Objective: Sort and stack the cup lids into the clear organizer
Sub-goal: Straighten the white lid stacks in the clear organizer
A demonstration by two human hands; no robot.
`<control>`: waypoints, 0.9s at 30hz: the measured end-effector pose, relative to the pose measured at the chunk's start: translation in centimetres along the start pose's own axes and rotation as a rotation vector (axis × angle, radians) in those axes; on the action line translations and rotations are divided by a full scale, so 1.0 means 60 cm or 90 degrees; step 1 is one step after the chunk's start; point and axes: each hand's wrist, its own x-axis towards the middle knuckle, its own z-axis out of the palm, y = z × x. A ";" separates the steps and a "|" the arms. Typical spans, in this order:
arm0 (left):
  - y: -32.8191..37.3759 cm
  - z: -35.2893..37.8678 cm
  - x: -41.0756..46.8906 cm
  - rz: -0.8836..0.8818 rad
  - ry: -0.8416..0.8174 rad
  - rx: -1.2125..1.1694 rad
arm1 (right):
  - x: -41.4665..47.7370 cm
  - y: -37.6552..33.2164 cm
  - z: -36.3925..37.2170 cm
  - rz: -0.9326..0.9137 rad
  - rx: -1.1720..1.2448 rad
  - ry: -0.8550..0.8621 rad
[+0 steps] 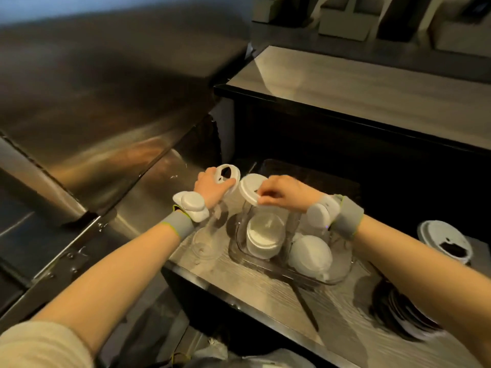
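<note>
While both hands work above the clear organizer (289, 251), each one has a white cup lid in its grip. The left hand (211, 187) pinches a lid (228, 175) by its rim, thumb on the near edge and fingers behind, holding it tilted so the drink opening shows dark; this lid is up over the far left end of the organizer. The right hand (283, 192) has its fingertips pressed together on the edge of a second lid (249, 188), which sits at the top of the middle tube, just beside the first lid but apart from it.

The organizer stands on the wood-grain table (305, 309), with upright see-through tubes side by side. The left tube (210, 235) looks bare of lids. The middle one holds a stack of white lids (263, 239), and a domed white lid (309, 254) lies in the right compartment. Each wrist carries a grey band with a white puck-shaped device (192, 205).

At the right edge of the table another white lid (442, 241) rests on a dark cup, well apart from the organizer, and a dark stack of plates or lids (406, 312) lies near it, too blurred to tell. A stainless steel surface (93, 115) fills the left side.
</note>
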 end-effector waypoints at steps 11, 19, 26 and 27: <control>0.041 0.004 -0.092 0.132 0.033 -0.037 | -0.049 -0.007 0.085 -0.012 -0.276 -0.218; 0.016 0.016 -0.128 0.244 -0.035 0.130 | -0.060 0.027 0.084 0.029 -0.207 -0.132; 0.036 0.066 -0.123 0.399 -0.107 0.356 | -0.083 0.058 0.056 0.118 -0.079 0.029; 0.038 0.072 -0.119 0.421 -0.116 0.380 | -0.084 0.061 0.053 0.140 -0.078 0.046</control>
